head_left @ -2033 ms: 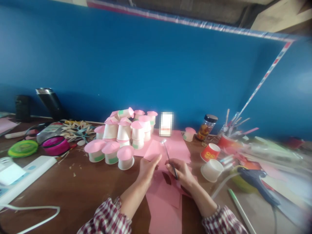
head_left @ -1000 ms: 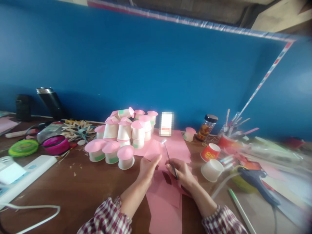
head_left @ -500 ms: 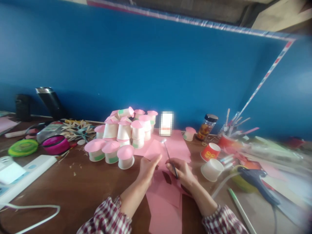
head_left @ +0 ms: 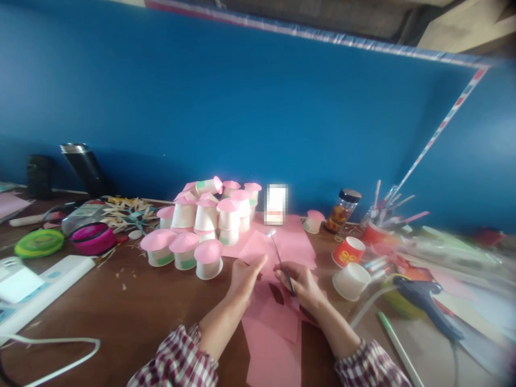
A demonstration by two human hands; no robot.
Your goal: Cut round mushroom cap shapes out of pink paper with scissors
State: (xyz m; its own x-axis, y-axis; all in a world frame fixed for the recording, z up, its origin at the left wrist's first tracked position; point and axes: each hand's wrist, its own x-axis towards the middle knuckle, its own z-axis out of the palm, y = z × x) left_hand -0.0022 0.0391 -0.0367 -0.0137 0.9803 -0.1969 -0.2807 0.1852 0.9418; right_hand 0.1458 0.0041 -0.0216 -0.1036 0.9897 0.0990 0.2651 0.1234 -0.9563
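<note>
My left hand [head_left: 244, 279] pinches a piece of pink paper [head_left: 255, 248] and holds it up over the table. My right hand [head_left: 301, 285] is closed round the handles of a pair of scissors [head_left: 280, 262], whose blades point up and away along the paper's right edge. More pink sheets [head_left: 274, 333] lie under and in front of both hands. Just left of them stands a pile of white paper cups with pink cone tops [head_left: 203, 223].
A white cup [head_left: 350, 280] on its side, a red cup [head_left: 347, 251], a jar [head_left: 342, 209] and a blue glue gun [head_left: 427, 301] lie to the right. A pink bowl [head_left: 92, 239], green lid [head_left: 39, 243] and white power strip [head_left: 44, 285] are at left. Blue wall [head_left: 242, 118] behind.
Almost nothing differs. Both hands stay in the same place with the paper and scissors; the view shifts only slightly.
</note>
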